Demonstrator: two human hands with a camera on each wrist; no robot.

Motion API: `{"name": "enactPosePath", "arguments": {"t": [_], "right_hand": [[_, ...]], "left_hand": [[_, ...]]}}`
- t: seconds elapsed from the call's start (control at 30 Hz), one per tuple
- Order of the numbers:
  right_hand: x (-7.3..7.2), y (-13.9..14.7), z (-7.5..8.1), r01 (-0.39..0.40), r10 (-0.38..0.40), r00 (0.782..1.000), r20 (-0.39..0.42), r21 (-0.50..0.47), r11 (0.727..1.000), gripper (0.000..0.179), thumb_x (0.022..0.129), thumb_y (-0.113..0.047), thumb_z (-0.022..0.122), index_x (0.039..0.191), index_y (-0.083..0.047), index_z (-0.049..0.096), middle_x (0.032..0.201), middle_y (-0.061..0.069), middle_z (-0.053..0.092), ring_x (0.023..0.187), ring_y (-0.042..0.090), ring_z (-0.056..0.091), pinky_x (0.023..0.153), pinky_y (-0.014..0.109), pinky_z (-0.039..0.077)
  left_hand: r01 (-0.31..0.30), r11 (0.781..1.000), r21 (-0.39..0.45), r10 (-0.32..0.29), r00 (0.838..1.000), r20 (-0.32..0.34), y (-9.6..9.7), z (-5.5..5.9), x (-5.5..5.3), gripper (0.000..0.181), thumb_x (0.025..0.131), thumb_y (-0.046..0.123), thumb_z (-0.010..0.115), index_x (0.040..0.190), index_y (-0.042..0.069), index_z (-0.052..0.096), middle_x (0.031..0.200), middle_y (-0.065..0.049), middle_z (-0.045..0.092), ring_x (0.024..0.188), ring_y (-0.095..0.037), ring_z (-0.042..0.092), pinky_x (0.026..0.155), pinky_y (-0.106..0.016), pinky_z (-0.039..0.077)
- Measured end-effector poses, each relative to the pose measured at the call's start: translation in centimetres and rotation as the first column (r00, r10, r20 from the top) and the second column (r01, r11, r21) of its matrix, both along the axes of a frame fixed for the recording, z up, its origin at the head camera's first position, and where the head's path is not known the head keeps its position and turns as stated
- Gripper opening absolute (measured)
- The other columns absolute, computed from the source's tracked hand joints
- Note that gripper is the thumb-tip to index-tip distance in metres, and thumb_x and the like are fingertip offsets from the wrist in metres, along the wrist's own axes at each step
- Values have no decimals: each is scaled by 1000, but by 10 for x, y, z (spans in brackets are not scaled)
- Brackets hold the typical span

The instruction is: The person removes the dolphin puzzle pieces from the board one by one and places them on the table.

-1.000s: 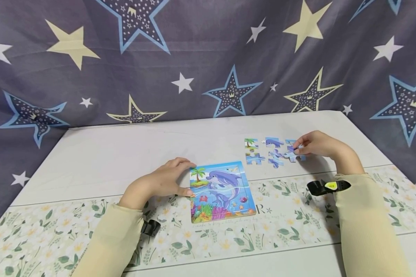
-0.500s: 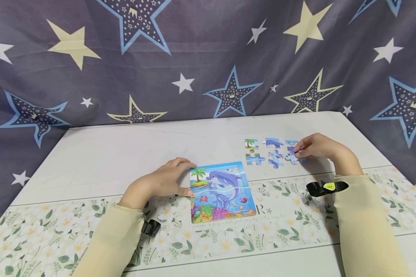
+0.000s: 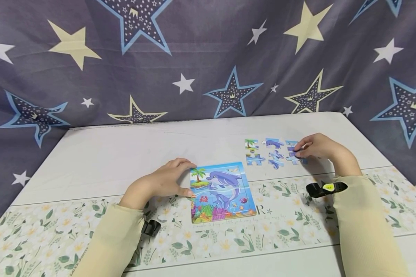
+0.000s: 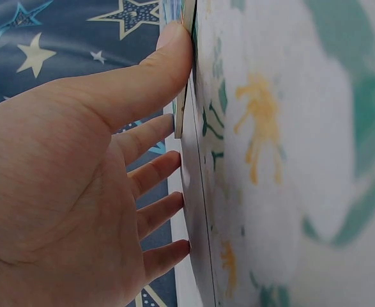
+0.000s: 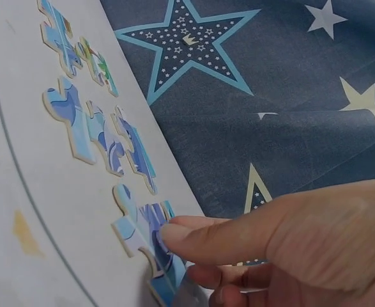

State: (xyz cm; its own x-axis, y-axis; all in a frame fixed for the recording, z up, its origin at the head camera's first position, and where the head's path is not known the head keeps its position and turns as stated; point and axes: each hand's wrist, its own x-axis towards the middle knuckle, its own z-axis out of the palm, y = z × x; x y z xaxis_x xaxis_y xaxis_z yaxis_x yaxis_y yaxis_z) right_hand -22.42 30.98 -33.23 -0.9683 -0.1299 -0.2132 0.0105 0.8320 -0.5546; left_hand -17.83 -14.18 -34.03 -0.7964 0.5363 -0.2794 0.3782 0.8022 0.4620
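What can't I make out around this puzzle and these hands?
Head view: parts of the rightmost pieces, behind the right hand.
Right wrist view: whether it pinches or merely touches one; the thumb hides the contact.
Left wrist view: most of the puzzle board, nearly edge-on, cut off above.
Head view: script below the board, too small.

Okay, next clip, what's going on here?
A person is busy with a dolphin puzzle board and loose puzzle pieces. The left hand touches the board's left edge. The right hand touches the group's right end; whether it grips a piece is unclear. The pieces lie on the table, beyond the board and to its right.
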Motion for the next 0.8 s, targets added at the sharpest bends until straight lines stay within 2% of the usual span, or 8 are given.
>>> {"name": "enactPosePath", "arguments": {"t": [0.1, 0.23, 0.37, 0.57, 0.8], "right_hand": [[1, -3, 3, -16, 16, 1000, -24, -12, 1000, 27, 89, -14, 72, 106, 7, 69, 106, 26, 64, 88, 32, 56, 73, 39, 48], [1, -14, 8, -100, 98, 994, -48, -39, 994, 25, 93, -14, 68, 109, 6, 70, 109, 24, 67, 95, 31, 61, 84, 46, 50], [1, -34, 12, -177, 175, 984, -30, -107, 978, 25, 96, -14, 66, 112, 4, 69, 105, 14, 69, 86, 21, 58, 77, 38, 50], [4, -63, 17, -261, 266, 964, -6, -196, 945, 28, 95, -13, 67, 117, 5, 66, 91, 7, 67, 75, 23, 56, 67, 37, 48], [13, -96, 23, -352, 357, 934, -17, -223, 909, 23, 95, -11, 68, 112, 3, 67, 93, 8, 70, 80, 28, 63, 72, 41, 52]], "left_hand": [[0, 1000, -2, 0, 1000, 0, 0, 0, 0, 85, 84, 45, 76, 154, 17, 35, 159, -11, 24, 147, -37, 18, 116, -60, 19], [1, 1000, -3, -1, 1000, 0, 0, -1, -1, 85, 84, 46, 76, 154, 17, 35, 159, -11, 24, 147, -37, 18, 116, -60, 19], [-1, 1000, -3, 1, 1000, 1, 0, -1, -1, 85, 85, 46, 75, 154, 17, 35, 159, -10, 23, 147, -37, 17, 116, -60, 19], [3, 1000, -4, -2, 1000, 5, 1, -1, -1, 85, 85, 45, 75, 154, 17, 35, 160, -10, 22, 148, -36, 16, 116, -60, 19], [1, 1000, -4, -1, 1000, 6, 0, 1, 2, 84, 86, 44, 75, 154, 17, 35, 160, -10, 22, 148, -36, 16, 115, -60, 20]]}}
